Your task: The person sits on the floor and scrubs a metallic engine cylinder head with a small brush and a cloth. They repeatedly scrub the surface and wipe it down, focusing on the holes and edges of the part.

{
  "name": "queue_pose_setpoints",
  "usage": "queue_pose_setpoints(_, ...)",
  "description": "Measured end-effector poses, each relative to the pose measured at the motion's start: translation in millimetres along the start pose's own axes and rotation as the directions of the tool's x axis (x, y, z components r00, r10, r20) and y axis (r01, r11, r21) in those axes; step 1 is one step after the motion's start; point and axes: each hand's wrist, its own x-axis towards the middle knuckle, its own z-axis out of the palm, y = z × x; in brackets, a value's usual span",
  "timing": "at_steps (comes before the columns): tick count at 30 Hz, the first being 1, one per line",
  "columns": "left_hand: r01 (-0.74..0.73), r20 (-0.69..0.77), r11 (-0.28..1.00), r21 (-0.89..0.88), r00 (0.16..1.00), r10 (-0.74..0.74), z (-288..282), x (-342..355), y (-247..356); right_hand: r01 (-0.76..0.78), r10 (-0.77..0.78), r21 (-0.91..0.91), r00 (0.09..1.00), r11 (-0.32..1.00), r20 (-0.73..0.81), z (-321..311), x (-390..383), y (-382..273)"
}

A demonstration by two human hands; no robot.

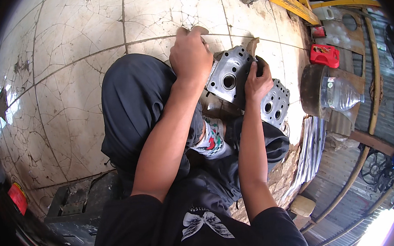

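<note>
A grey metal cylinder head (223,77) with a large round opening and several bolt holes is tilted up in front of my knees. My right hand (258,86) grips its right edge, thumb toward the flat face and fingers at the dark side. My left hand (191,55) is beside its upper left edge, with curled fingers; whatever they hold is hidden. A second cylinder head (275,104), with two round openings, lies just right of my right wrist. A brown, curved scrap (252,45) shows behind the first head's top corner.
Cracked pale tiles (81,35) cover the floor. To the right stand a red plastic case (325,56), a round dark drum (313,90) and a clear plastic bottle (341,93). A yellow metal frame (294,4) is at upper right; a dark box (82,213) sits lower left.
</note>
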Motion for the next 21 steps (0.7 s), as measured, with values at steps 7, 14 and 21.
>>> queue_pose_setpoints(7,-0.028,0.282,0.930,0.366,0.956,-0.082,18.1,-3.3,-21.5,0.007,-0.007,0.001,1.000,1.000,0.000,0.3,-0.6,-4.6)
queue_pose_setpoints(14,0.026,0.708,0.996,0.085,0.702,-0.079,11.1,-22.1,-18.7,0.008,-0.008,0.028,1.000,1.000,-0.007,0.0,-0.6,0.7)
queue_pose_setpoints(21,0.516,0.676,0.827,-0.221,0.692,-0.252,39.5,-38.3,-34.1,0.023,-0.023,-0.024,1.000,0.999,-0.009,1.4,-1.3,3.8)
